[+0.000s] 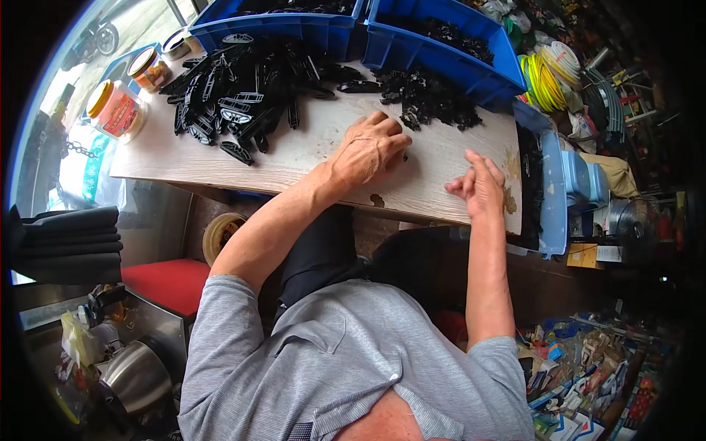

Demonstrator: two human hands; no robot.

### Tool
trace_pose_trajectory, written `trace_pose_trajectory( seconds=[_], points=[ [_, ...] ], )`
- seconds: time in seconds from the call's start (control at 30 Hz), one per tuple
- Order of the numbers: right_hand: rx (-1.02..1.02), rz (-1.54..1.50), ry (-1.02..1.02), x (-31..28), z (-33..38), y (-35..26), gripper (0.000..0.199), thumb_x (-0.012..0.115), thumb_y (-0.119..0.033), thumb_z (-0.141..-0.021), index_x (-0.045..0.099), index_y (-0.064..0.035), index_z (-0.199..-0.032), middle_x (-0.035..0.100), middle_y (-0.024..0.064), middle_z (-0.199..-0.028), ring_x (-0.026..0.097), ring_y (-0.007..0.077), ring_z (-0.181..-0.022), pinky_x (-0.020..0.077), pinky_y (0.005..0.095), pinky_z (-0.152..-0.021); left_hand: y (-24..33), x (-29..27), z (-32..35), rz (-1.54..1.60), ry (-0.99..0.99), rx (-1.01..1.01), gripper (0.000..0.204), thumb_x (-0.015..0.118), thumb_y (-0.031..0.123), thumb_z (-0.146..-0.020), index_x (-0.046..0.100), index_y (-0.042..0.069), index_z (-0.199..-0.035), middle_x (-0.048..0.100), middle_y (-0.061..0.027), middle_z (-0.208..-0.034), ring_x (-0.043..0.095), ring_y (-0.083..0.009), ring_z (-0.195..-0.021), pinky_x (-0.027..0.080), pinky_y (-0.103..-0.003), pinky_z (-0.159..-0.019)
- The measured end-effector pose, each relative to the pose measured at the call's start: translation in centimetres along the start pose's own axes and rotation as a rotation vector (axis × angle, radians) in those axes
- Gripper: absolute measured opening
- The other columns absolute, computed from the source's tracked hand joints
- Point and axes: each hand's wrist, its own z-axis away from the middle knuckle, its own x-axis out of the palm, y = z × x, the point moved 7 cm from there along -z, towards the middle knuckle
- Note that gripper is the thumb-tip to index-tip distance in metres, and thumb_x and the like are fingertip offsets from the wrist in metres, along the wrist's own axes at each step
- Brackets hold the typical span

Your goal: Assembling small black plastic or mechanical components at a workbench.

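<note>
Bare strip of pale wood-grain worktop [309, 158] along near edge, open between left hand [365, 151] and right hand [479, 185]. Far side blocked: heap of long black plastic clips [243, 92] at left, pile of small black plastic parts [430, 99] at right, two blue plastic bins [441, 55] behind. Lidded plastic jars [118, 110] crowd left corner.

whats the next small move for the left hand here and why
Probably lift the left hand slightly and pinch the small black part under its fingertips. The hand lies palm-down on the wooden board, just short of the pile of small black parts, while the right hand hovers with nothing visibly in it.
</note>
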Motion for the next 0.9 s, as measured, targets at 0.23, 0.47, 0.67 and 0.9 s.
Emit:
trace_pose_trajectory(
  seconds=[0.23, 0.47, 0.67, 0.9],
  points=[
    [0.08, 0.118, -0.155, 3.5, 0.5, 1.0, 0.024, 0.074, -0.024, -0.086, 0.062, -0.0052, -0.095, 0.045, -0.0004, -0.047, 0.052, 0.0134, -0.041, 0.0565, 0.0353, -0.047, 0.2, 1.2, 0.4, 0.05, -0.051, -0.035, 0.017, 0.069, 0.007, -0.081, 0.069, 0.007, -0.098, 0.066, -0.0067, -0.088, 0.062, -0.0267, -0.086, 0.053, -0.038, -0.076],
    [0.001, 0.015, -0.319, 6.1, 1.6, 1.0, 0.025, 0.074, -0.018, -0.086, 0.065, -0.0024, -0.103, 0.049, -0.0015, -0.05, 0.049, 0.01, -0.04, 0.051, 0.0294, -0.044, -1.0, 2.6, 2.6, 1.182, -0.004, -0.748, 0.016, 0.065, 0.012, -0.092, 0.065, -0.001, -0.1, 0.067, -0.0068, -0.091, 0.067, -0.0137, -0.079, 0.056, -0.028, -0.069],
    [-0.081, -0.011, -0.457, 7.7, 1.6, 1.2, 0.029, 0.075, -0.017, -0.086, 0.064, -0.0001, -0.106, 0.05, -0.0016, -0.051, 0.044, 0.0086, -0.039, 0.0487, 0.0276, -0.045, -0.7, 3.1, 3.1, 1.508, 0.002, -0.867, 0.013, 0.065, 0.012, -0.093, 0.063, 0.001, -0.098, 0.065, -0.0042, -0.09, 0.066, -0.0122, -0.078, 0.057, -0.026, -0.071],
    [-0.069, 0.028, -0.469, 7.8, 1.7, 1.3, 0.026, 0.075, -0.017, -0.086, 0.064, -0.0015, -0.102, 0.05, -0.0009, -0.051, 0.045, 0.0092, -0.039, 0.0477, 0.0271, -0.045, -0.8, 3.2, 2.8, 1.444, -0.097, -0.809, 0.015, 0.066, 0.015, -0.092, 0.063, 0.002, -0.098, 0.064, -0.0038, -0.087, 0.065, -0.0114, -0.079, 0.055, -0.028, -0.071]
  ],
)
